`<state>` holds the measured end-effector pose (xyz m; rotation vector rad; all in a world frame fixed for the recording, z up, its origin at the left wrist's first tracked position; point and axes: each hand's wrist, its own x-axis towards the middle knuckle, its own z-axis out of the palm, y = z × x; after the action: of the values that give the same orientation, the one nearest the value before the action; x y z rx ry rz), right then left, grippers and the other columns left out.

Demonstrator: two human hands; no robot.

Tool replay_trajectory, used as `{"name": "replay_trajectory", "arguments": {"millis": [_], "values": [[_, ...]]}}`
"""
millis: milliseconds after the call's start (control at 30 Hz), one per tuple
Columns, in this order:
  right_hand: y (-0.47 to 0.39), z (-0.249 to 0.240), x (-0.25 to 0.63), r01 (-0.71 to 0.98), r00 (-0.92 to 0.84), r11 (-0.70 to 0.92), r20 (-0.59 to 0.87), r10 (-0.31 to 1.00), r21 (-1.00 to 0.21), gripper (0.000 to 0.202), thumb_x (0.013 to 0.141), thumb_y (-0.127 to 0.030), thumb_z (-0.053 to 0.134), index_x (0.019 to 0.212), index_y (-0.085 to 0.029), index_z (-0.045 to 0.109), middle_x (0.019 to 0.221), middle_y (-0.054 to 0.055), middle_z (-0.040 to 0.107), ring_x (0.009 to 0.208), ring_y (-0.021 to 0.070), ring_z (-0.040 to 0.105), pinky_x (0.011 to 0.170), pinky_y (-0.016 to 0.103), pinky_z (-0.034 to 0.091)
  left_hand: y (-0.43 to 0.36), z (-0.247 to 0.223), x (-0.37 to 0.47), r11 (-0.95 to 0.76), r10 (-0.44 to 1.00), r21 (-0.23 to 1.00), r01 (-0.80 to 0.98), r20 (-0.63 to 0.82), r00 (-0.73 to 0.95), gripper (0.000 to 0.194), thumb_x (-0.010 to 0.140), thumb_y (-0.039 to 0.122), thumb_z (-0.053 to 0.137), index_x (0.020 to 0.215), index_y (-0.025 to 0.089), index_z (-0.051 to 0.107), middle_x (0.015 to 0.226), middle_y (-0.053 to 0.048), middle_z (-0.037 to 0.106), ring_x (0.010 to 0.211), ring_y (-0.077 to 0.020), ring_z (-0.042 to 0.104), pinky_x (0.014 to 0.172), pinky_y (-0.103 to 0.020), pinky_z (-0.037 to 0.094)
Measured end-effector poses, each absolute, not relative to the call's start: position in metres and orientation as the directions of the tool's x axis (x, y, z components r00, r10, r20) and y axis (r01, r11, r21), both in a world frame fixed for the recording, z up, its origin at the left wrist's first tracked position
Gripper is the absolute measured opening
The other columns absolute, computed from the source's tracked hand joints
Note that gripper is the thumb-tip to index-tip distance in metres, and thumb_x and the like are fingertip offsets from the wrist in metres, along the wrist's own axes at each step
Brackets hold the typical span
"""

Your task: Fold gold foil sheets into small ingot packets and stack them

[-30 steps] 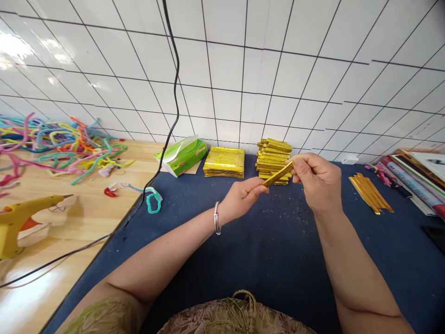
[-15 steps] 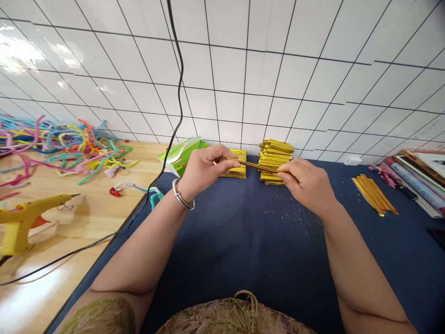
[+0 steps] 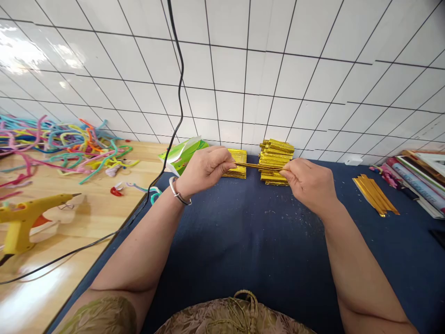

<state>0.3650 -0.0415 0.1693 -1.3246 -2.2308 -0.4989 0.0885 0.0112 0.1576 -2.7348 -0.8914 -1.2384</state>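
Roughly level, left hand (image 3: 204,172) and right hand (image 3: 312,184), gold strip (image 3: 257,165) between.

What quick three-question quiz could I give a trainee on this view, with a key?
1. True or false: the left hand and the right hand both grip the thin gold piece.

2. Which of these lies on the wooden surface?
A) the books
B) the yellow glue gun
C) the tall gold stack

3. Fill in: the silver bracelet is on the person's ____ wrist.

Key: 1. True. 2. B. 3. Left.
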Motion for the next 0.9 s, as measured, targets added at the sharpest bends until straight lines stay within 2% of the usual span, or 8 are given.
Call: {"name": "replay_trajectory", "arguments": {"millis": [100, 167, 300, 433, 467, 600, 733, 900], "values": [[-0.043, 0.17, 0.365, 0.894, -0.39, 0.443, 0.59, 0.707, 0.06, 0.03, 0.094, -0.036, 0.039, 0.074, -0.02, 0.055, 0.066, 0.002, 0.057, 0.062, 0.0142, 0.051, 0.054, 0.028, 0.028, 0.012, 0.155, 0.09, -0.836, 0.421, 0.105, 0.539, 0.752, 0.508, 0.028, 0.091, 0.034, 0.048, 0.07, 0.016, 0.052, 0.062, 0.0, 0.051, 0.062, -0.0127, 0.048, 0.058, -0.025, 0.035], [-0.043, 0.172, 0.367, 0.893, -0.397, 0.446, 0.569, 0.72, 0.059, 0.03, 0.095, -0.036, 0.039, 0.076, -0.02, 0.056, 0.068, 0.002, 0.058, 0.063, 0.0148, 0.051, 0.055, 0.028, 0.029, 0.013, 0.154, 0.09, -0.827, 0.414, 0.083, 0.555, 0.758, 0.504, 0.029, 0.091, 0.036, 0.047, 0.071, 0.016, 0.052, 0.063, -0.001, 0.051, 0.063, -0.0129, 0.048, 0.059, -0.026, 0.035], [-0.039, 0.173, 0.366, 0.878, -0.448, 0.466, 0.522, 0.726, 0.106, 0.025, 0.095, -0.032, 0.04, 0.088, -0.019, 0.061, 0.086, 0.007, 0.065, 0.084, 0.0201, 0.055, 0.067, 0.031, 0.036, 0.015, 0.15, 0.094, -0.812, 0.435, 0.071, 0.579, 0.735, 0.52, 0.027, 0.093, 0.035, 0.045, 0.078, 0.016, 0.056, 0.07, -0.002, 0.054, 0.067, -0.0135, 0.05, 0.061, -0.026, 0.037], [-0.037, 0.163, 0.35, 0.853, -0.505, 0.493, 0.516, 0.692, 0.173, 0.026, 0.091, -0.035, 0.05, 0.103, -0.015, 0.062, 0.103, 0.011, 0.065, 0.098, 0.0248, 0.053, 0.078, 0.036, 0.036, 0.008, 0.144, 0.112, -0.823, 0.38, -0.055, 0.566, 0.688, 0.619, 0.025, 0.094, 0.032, 0.043, 0.08, 0.017, 0.058, 0.072, -0.003, 0.056, 0.069, -0.014, 0.049, 0.063, -0.026, 0.037], [-0.038, 0.159, 0.345, 0.829, -0.541, 0.529, 0.498, 0.678, 0.181, 0.026, 0.091, -0.035, 0.049, 0.103, -0.016, 0.062, 0.1, 0.01, 0.066, 0.095, 0.0237, 0.054, 0.077, 0.035, 0.035, 0.006, 0.142, 0.117, -0.83, 0.359, -0.085, 0.552, 0.676, 0.644, 0.025, 0.094, 0.031, 0.043, 0.079, 0.017, 0.058, 0.072, -0.003, 0.056, 0.07, -0.0141, 0.049, 0.064, -0.026, 0.037], [-0.039, 0.145, 0.332, 0.812, -0.555, 0.561, 0.512, 0.655, 0.162, 0.032, 0.096, -0.031, 0.039, 0.082, -0.018, 0.065, 0.073, 0.005, 0.066, 0.071, 0.0171, 0.055, 0.068, 0.033, 0.032, 0.0, 0.139, 0.127, -0.837, 0.326, -0.167, 0.521, 0.613, 0.72, 0.03, 0.095, 0.033, 0.041, 0.074, 0.017, 0.056, 0.07, -0.003, 0.055, 0.068, -0.014, 0.048, 0.062, -0.027, 0.034], [-0.037, 0.143, 0.335, 0.802, -0.543, 0.592, 0.502, 0.673, 0.073, 0.03, 0.096, -0.033, 0.04, 0.089, -0.019, 0.066, 0.079, 0.004, 0.07, 0.073, 0.0156, 0.058, 0.068, 0.031, 0.032, 0.005, 0.143, 0.119, -0.83, 0.295, -0.226, 0.509, 0.597, 0.746, 0.03, 0.095, 0.033, 0.04, 0.075, 0.018, 0.056, 0.071, -0.003, 0.056, 0.069, -0.0142, 0.049, 0.065, -0.028, 0.035], [-0.035, 0.145, 0.338, 0.852, -0.483, 0.521, 0.451, 0.751, 0.045, 0.033, 0.095, -0.037, 0.041, 0.084, -0.019, 0.066, 0.076, 0.004, 0.07, 0.069, 0.0161, 0.058, 0.064, 0.03, 0.032, 0.013, 0.145, 0.107, -0.847, 0.301, -0.19, 0.497, 0.598, 0.742, 0.03, 0.095, 0.032, 0.041, 0.073, 0.017, 0.055, 0.068, -0.002, 0.055, 0.068, -0.0142, 0.049, 0.064, -0.028, 0.035]]}}
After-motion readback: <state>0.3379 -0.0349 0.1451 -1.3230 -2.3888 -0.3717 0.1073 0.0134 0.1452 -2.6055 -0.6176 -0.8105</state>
